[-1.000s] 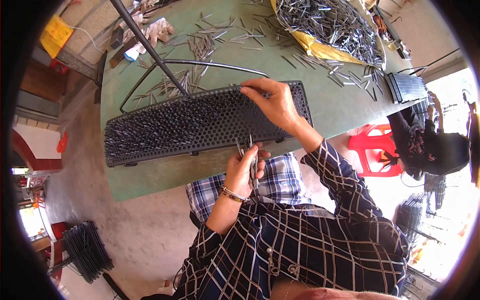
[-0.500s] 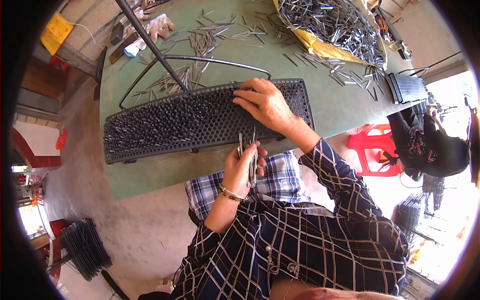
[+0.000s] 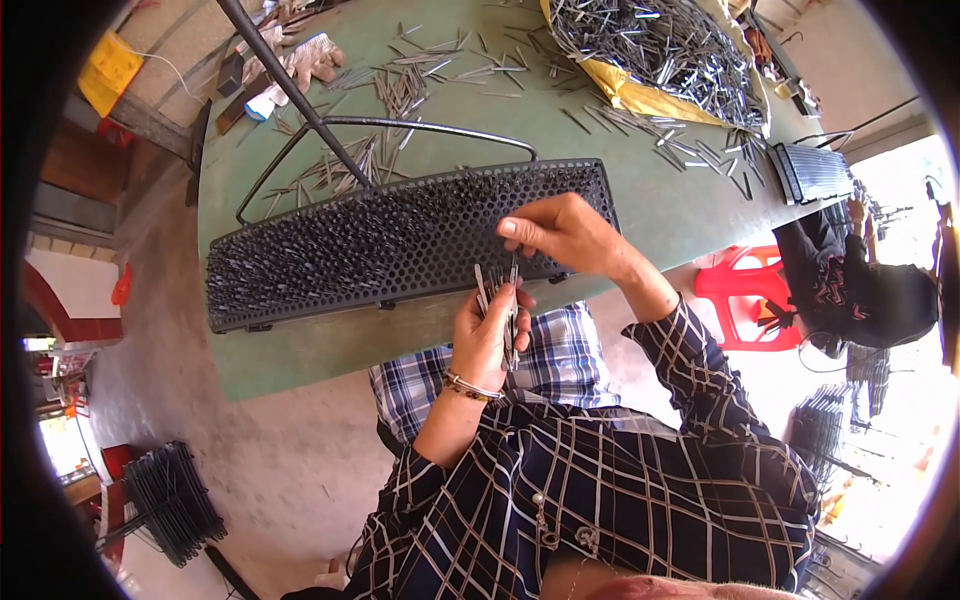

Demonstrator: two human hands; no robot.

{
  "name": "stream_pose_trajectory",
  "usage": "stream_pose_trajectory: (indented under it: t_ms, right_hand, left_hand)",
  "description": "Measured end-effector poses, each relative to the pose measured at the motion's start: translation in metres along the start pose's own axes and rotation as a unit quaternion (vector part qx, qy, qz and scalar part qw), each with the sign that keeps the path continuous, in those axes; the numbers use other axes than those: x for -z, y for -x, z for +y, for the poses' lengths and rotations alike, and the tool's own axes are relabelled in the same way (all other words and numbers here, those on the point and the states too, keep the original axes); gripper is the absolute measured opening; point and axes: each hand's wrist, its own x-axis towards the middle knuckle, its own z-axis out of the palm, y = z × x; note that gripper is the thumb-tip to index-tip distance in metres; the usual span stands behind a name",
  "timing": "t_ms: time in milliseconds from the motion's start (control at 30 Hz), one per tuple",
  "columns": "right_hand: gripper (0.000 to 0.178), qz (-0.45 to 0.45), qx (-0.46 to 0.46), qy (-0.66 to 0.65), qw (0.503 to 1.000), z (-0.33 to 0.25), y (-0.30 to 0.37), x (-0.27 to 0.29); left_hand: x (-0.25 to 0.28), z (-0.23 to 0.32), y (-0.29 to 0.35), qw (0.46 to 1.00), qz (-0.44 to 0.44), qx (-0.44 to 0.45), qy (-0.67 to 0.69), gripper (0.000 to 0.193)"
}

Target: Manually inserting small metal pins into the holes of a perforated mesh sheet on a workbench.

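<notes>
A bundle of thin metal strips (image 3: 512,340) stands upright in my left hand (image 3: 482,335), whose thumb and fingers wrap around it. Just above the strips' upper ends is my right hand (image 3: 570,235), with thumb and forefinger pressed together and the other fingers curled in. Whatever lies in that pinch, if anything, is too small to make out. Beyond both hands lies a long black perforated rack (image 3: 400,235) with round holes. Small dark pieces stand densely in its left part and along its far side; bare holes show at the middle front and right end.
The green table (image 3: 290,365) carries loose strips (image 3: 400,95), a heaped sack of strips (image 3: 655,60), a work glove (image 3: 315,60) and a finned rack (image 3: 815,173). A black metal bar (image 3: 290,90) and frame rise behind the perforated rack. Another person (image 3: 870,290) sits by a red stool (image 3: 740,300).
My right hand has come back from the rack's far side toward me, down to the top of the bundle. My left hand has barely moved and keeps its hold on the strips.
</notes>
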Motion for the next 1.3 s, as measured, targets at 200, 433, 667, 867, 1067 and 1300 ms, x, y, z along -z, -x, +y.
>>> stream_pose_trajectory:
  t_ms: [200, 433, 667, 867, 1067, 1300]
  right_hand:
    - [0.021, 0.001, 0.035, 0.02, 0.999, -0.003, 0.007, 0.001]
    - [0.019, 0.054, 0.097, 0.069, 0.991, -0.008, -0.004, 0.009]
    - [0.022, -0.013, 0.026, -0.081, 0.996, -0.002, -0.001, 0.002]
    - [0.022, 0.013, 0.062, -0.109, 0.992, 0.006, -0.001, 0.003]
    - [0.02, 0.121, 0.129, 0.019, 0.984, -0.004, -0.015, 0.011]
    - [0.017, 0.166, 0.217, 0.131, 0.953, -0.001, -0.025, 0.003]
  left_hand:
    - [-0.002, 0.0, 0.0, 1.0, 0.002, -0.026, -0.003, 0.024]
    - [0.0, 0.003, -0.002, 1.0, -0.004, -0.017, 0.005, 0.025]
    - [0.0, 0.0, -0.001, 0.999, 0.007, -0.041, -0.009, 0.023]
    - [-0.001, 0.0, 0.001, 0.998, 0.009, -0.055, -0.038, 0.026]
    - [0.0, 0.002, 0.004, 0.999, -0.009, 0.024, -0.027, 0.027]
    - [0.001, 0.003, 0.007, 0.999, -0.008, 0.042, -0.033, 0.026]
